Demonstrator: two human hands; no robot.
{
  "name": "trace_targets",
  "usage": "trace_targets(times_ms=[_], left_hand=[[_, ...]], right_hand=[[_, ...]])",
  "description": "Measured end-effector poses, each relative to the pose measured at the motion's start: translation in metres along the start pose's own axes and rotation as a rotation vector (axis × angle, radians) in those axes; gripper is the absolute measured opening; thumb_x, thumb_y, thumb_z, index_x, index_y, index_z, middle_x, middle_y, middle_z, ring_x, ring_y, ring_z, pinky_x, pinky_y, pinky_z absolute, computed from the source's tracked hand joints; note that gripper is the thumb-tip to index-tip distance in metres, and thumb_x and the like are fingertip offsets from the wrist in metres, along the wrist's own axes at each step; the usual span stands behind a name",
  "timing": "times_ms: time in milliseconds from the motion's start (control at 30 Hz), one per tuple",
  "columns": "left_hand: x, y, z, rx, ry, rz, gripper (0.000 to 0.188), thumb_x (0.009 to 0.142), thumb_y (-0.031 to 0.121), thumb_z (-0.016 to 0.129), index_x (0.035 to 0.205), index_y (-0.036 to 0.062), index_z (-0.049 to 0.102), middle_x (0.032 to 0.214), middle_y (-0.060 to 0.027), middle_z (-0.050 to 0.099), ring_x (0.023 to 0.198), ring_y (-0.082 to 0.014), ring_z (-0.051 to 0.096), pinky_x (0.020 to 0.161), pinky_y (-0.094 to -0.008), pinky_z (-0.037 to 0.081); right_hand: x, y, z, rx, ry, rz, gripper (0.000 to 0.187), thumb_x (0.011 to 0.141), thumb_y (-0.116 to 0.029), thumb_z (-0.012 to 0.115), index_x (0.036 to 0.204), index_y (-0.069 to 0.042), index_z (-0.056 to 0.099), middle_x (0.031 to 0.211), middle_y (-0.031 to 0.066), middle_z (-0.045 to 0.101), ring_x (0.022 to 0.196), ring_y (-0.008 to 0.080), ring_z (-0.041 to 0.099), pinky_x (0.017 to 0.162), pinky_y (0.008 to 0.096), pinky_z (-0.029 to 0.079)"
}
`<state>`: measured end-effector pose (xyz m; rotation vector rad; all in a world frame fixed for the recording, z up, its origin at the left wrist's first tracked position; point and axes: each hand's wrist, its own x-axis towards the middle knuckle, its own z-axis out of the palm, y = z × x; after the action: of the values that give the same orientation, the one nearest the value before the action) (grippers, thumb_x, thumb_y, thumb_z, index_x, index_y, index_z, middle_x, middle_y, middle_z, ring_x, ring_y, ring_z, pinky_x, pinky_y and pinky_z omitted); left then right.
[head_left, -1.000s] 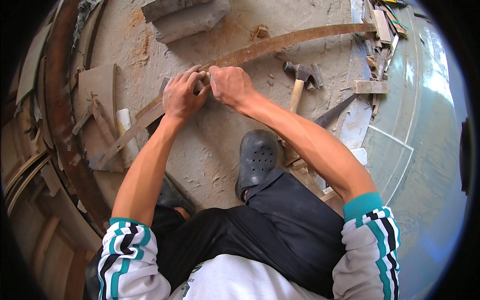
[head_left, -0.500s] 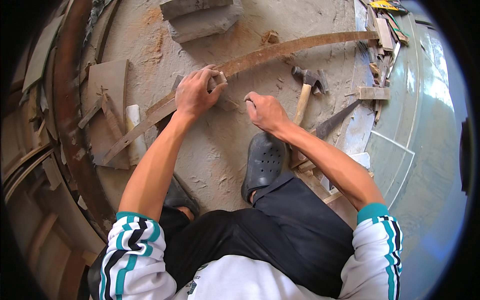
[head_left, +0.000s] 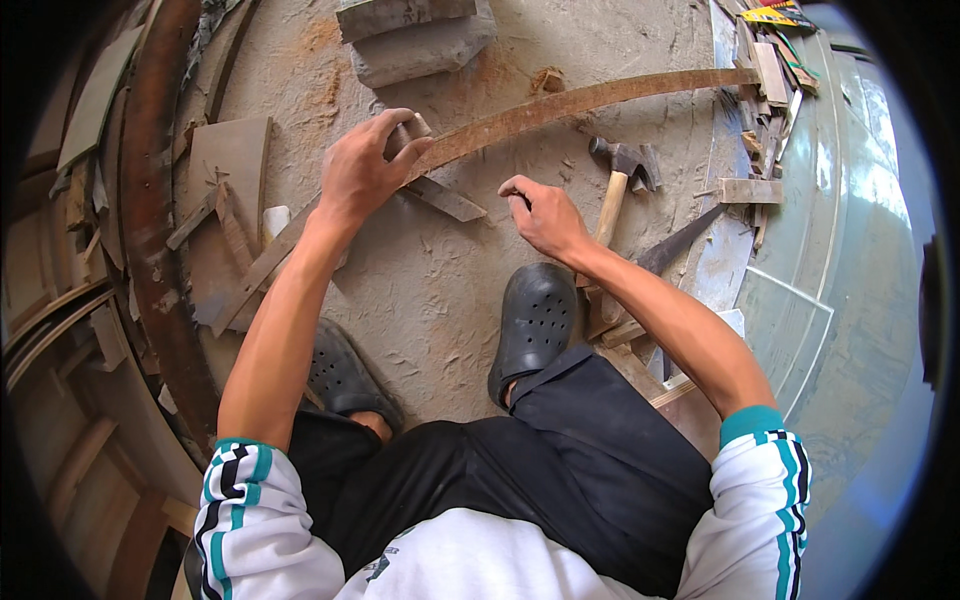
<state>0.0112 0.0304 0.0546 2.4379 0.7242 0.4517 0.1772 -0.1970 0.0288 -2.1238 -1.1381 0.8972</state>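
Observation:
My left hand [head_left: 362, 168] is closed around a small wooden block [head_left: 408, 133], over a long thin wooden strip [head_left: 590, 95] that runs in a bend across the ground. Beneath the strip lies a short flat piece of wood [head_left: 445, 198], its near end sticking out. To the right, my right hand [head_left: 550, 224] hovers above the ground with fingers curled in and thumb close to them. Whatever those fingers may hold is hidden. A claw hammer [head_left: 612, 200] with a wooden handle lies just beyond my right hand, and a handsaw [head_left: 678, 242] is beside it.
Grey blocks [head_left: 420, 45] sit at the far side. Wood scraps [head_left: 768, 90] pile up at the far right, beside a glass sheet [head_left: 850, 250]. Boards [head_left: 228, 150] and a rusty brown beam [head_left: 150, 230] are on the left. My dark clogs [head_left: 535, 320] rest on the dusty ground.
My left hand has moved left and a little away from me with the block, uncovering more of the short piece of wood. My right hand has shifted slightly right.

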Motion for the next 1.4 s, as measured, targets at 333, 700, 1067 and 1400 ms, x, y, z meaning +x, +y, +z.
trace_targets(times_ms=[333,700,1067,1400], left_hand=[[0.086,0.035,-0.084,0.199,0.240,0.034,0.053,0.090,0.045,0.082,0.125,0.0069,0.073,0.094,-0.0092,0.075,0.085,-0.0145,0.069,0.077,-0.0338,0.056],[0.124,0.010,-0.079,-0.488,0.667,-0.333,0.036,0.094,0.033,0.080,0.109,0.0003,0.074,0.089,-0.0021,0.069,0.078,-0.0102,0.058,0.070,-0.0291,0.048],[0.010,-0.028,0.044,-0.469,0.239,-0.513,0.096,0.094,0.045,0.074,0.154,-0.0146,0.029,0.128,-0.0324,0.064,0.118,-0.0340,0.066,0.101,-0.0396,0.052],[-0.017,-0.020,0.070,-0.073,0.123,-0.191,0.094,0.097,0.047,0.067,0.160,-0.0082,0.024,0.100,-0.0227,0.070,0.098,-0.0355,0.067,0.103,-0.0456,0.040]], right_hand=[[-0.015,-0.046,0.015,0.371,-0.016,-0.016,0.036,0.102,-0.028,0.069,0.126,-0.001,0.069,0.105,0.0098,0.078,0.096,0.0138,0.072,0.081,0.0304,0.056],[-0.052,-0.119,0.032,0.596,-0.067,0.056,0.065,0.090,-0.025,0.082,0.145,-0.003,0.055,0.130,0.0183,0.067,0.110,0.0246,0.070,0.093,0.0370,0.055],[-0.055,-0.058,0.076,0.183,0.301,-0.124,0.059,0.089,-0.013,0.074,0.144,-0.004,0.056,0.140,0.0198,0.060,0.125,0.0393,0.062,0.105,0.0431,0.052],[-0.046,-0.028,0.071,0.044,0.276,-0.069,0.057,0.089,-0.019,0.073,0.142,-0.002,0.057,0.139,0.0195,0.060,0.123,0.0394,0.062,0.102,0.0428,0.053]])
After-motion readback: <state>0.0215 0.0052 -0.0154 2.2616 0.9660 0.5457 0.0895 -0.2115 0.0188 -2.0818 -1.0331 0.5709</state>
